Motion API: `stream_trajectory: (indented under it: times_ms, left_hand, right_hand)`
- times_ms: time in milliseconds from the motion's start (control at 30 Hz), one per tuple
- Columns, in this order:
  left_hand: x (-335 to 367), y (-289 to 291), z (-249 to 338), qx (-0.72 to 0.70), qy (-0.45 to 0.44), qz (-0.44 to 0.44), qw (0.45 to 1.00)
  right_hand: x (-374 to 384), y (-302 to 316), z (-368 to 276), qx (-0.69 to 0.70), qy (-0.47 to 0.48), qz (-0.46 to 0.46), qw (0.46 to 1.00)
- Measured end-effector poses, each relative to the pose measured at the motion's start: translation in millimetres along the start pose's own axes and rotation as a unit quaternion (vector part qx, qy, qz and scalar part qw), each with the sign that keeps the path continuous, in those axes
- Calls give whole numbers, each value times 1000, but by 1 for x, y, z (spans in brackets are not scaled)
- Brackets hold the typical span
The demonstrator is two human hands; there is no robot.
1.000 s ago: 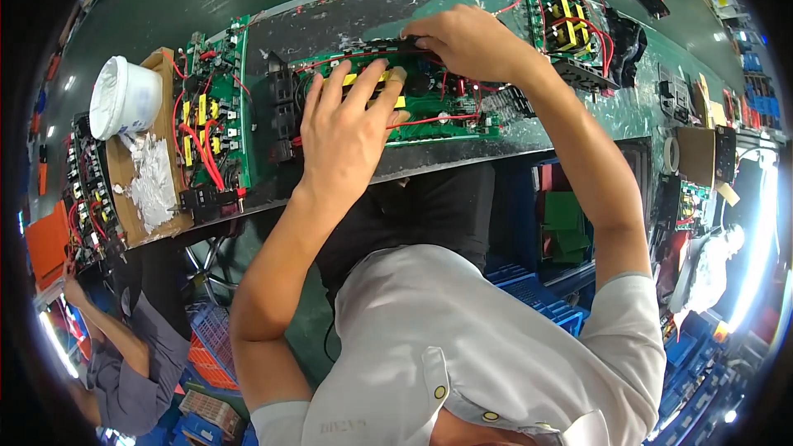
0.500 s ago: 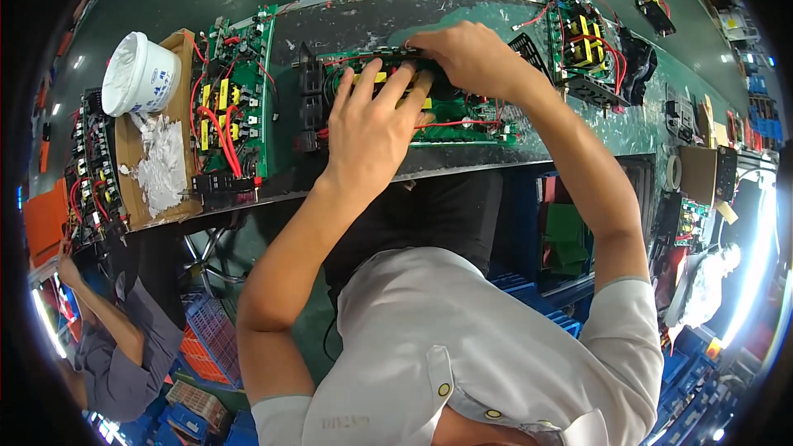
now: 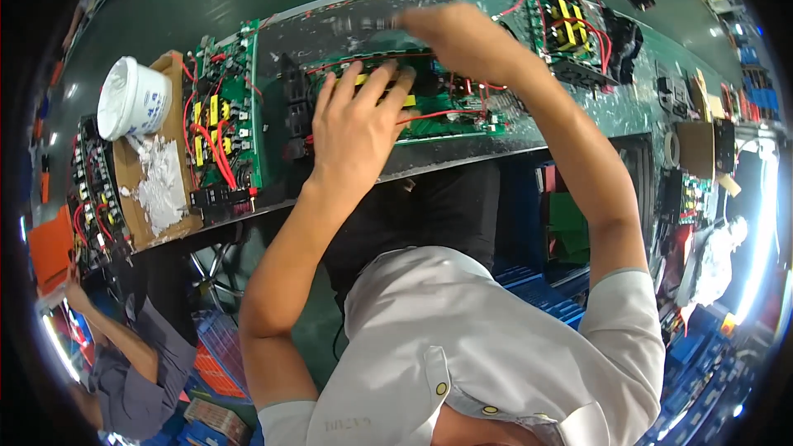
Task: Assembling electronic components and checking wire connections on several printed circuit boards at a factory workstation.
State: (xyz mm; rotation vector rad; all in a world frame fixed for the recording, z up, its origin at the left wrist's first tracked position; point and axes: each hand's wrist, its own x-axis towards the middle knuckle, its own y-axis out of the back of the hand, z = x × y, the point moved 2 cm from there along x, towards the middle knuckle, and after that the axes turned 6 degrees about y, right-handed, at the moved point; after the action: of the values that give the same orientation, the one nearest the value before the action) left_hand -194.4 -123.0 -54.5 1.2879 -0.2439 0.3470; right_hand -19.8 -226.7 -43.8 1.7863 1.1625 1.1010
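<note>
A green circuit board with yellow parts, red wires and a black fan-like block at its left end lies on the bench before me. My left hand rests over its left half, fingers spread out on the parts, and hides some of them. Beyond the board's far edge, my right hand is raised with its fingers pinched together. From those fingertips a thin grey-black strip points left, apart from the board. Motion blurs the strip, so its exact kind does not show.
To the left stand another circuit board and a cardboard tray with white paste and a white tub. More boards lie at the far right. A co-worker's arm shows at lower left beside an orange sheet.
My right hand has lifted up and slightly left, off the board's far edge, bringing the strip with it. My left hand stays on the board. The whole view has shifted slightly.
</note>
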Motion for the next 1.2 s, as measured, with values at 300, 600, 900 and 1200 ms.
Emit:
stream_trajectory:
  times_ms: [300, 600, 900, 1200]
  left_hand:
    - [-2, 18, -16, -157, 2, -58, 986]
    - [-6, 11, -8, -63, -18, -6, 998]
    - [-9, 7, -7, -50, -6, 14, 999]
    - [-6, 5, -6, -46, -24, 30, 998]
  right_hand:
    - [-74, 87, -3, 233, -182, 254, 921]
    - [-5, 28, 14, 12, -17, 53, 998]
    - [-22, 4, 8, -7, -37, -56, 998]
    - [-30, 0, 2, -47, -46, -31, 997]
